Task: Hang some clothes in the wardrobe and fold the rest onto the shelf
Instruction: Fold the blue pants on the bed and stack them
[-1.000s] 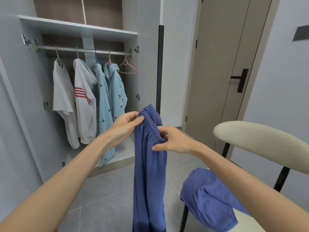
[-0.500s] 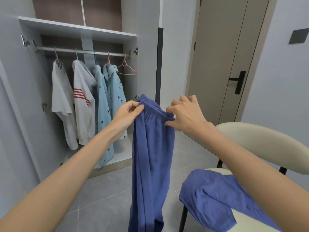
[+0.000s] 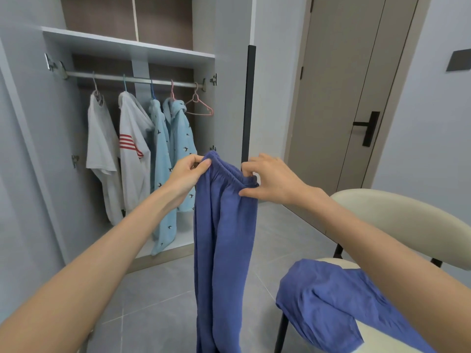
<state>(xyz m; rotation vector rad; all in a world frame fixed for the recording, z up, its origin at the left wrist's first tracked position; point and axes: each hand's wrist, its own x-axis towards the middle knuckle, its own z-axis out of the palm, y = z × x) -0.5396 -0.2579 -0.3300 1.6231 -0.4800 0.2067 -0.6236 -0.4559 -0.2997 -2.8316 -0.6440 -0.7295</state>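
Dark blue trousers (image 3: 221,240) hang straight down in front of me, held up by their elastic waistband. My left hand (image 3: 187,171) pinches the left end of the waistband. My right hand (image 3: 270,178) grips the right end, so the band is stretched between them. A second dark blue garment (image 3: 323,304) lies crumpled on the cream chair seat (image 3: 382,337) at lower right. The open wardrobe (image 3: 127,47) holds a rail (image 3: 132,80) with two white shirts (image 3: 132,149), two light blue patterned garments (image 3: 173,149) and one bare pink hanger (image 3: 200,107).
A white shelf (image 3: 127,48) runs above the rail. The wardrobe's open door with a black edge (image 3: 247,105) stands just behind the trousers. A beige room door (image 3: 344,98) with a black handle is at right. The chair's curved backrest (image 3: 407,220) sits under my right arm.
My right hand has slid from the middle of the waistband to its right end, spreading the band wider. Both hands and the trousers have risen higher in front of me.
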